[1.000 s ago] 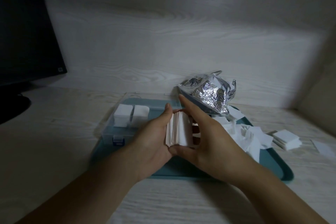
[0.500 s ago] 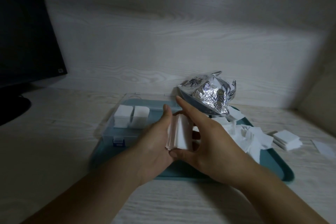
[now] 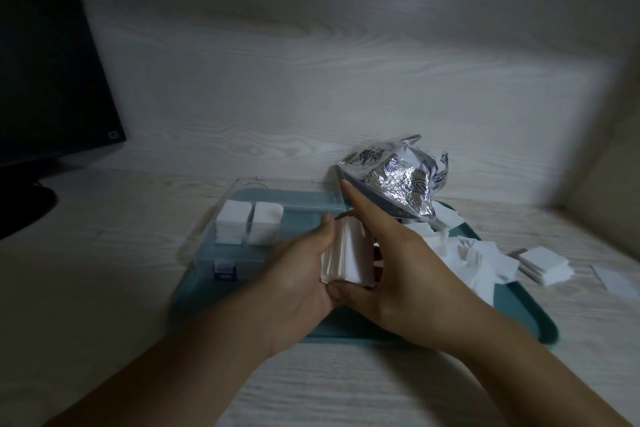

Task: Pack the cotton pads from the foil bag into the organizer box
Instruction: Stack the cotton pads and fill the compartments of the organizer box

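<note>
Both hands meet over the near middle of the teal tray (image 3: 533, 322), which lies on the pale wood-grain surface (image 3: 104, 288). The left hand (image 3: 298, 291) and the right hand (image 3: 408, 270) hold a stack of white cotton pads (image 3: 348, 253) between them, standing on edge: the left thumb and palm press its left side, while the right hand's fingers (image 3: 360, 204) curl round its far and right sides, with the thumb underneath at the near end. The clear organizer box (image 3: 270, 198) sits at the tray's left end, lid raised, and two neat stacks of pads (image 3: 249, 222) fill adjoining compartments at its left side. The crumpled foil bag (image 3: 398, 180) lies at the tray's far edge, just behind the right hand. Loose pads (image 3: 474, 256) are heaped at the tray's right end, and a small pile (image 3: 547, 263) rests on the surface just past the tray's right edge. A dark monitor (image 3: 45, 62) stands at the surface's far left corner.
</note>
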